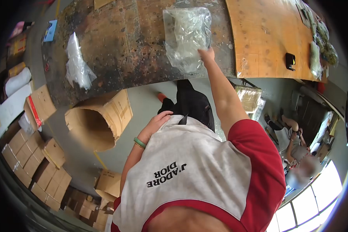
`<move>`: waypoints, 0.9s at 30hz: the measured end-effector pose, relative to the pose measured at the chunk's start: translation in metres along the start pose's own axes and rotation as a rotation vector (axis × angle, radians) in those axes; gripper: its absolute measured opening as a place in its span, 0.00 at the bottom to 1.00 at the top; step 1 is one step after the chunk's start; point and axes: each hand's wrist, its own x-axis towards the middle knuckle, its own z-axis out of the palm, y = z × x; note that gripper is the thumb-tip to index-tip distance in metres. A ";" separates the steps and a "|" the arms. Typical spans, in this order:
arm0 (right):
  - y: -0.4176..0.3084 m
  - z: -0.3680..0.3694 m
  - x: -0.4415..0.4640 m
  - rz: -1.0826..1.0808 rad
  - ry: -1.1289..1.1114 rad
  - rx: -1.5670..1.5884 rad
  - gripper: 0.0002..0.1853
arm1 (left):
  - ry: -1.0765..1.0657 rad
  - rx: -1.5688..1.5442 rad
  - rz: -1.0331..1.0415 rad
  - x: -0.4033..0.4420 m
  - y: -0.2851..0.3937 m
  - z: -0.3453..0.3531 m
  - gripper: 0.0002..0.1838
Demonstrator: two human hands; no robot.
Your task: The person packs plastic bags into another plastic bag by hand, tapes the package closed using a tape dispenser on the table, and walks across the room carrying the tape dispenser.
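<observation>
A clear plastic bag point(187, 36), with crumpled see-through plastic showing in it, lies flat near the front edge of the dark, stained table point(116, 42). My right hand point(207, 55) is at the bag's lower right side, closed on its edge; part of the fingers is hard to make out. With fingers stretched out flat, my left hand point(158, 123) rests against my waist on the white shirt, holding nothing. A green bangle point(139, 142) circles that wrist. Further left on the table lies a bunched piece of clear plastic point(77, 63).
An open cardboard box point(121, 116) stands on the floor below the table. Stacked cartons point(50, 181) fill the left side. A black tape dispenser point(290, 61) sits on the lighter wooden table point(263, 38). Another person point(294, 147) sits at the right.
</observation>
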 end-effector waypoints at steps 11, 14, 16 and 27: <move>-0.129 -0.050 -0.116 -0.159 -0.350 0.355 0.14 | 0.033 -0.058 0.078 -0.010 -0.016 0.031 0.20; -0.122 -0.049 -0.151 -0.270 -0.436 0.372 0.16 | 0.090 -0.061 0.159 -0.023 -0.040 0.044 0.22; -0.113 -0.044 -0.182 -0.340 -0.481 0.319 0.17 | 0.113 -0.093 0.206 -0.038 -0.059 0.055 0.24; -0.044 -0.020 -0.375 -0.619 -1.031 -0.120 0.13 | 0.200 -1.051 0.709 -0.146 -0.149 0.075 0.37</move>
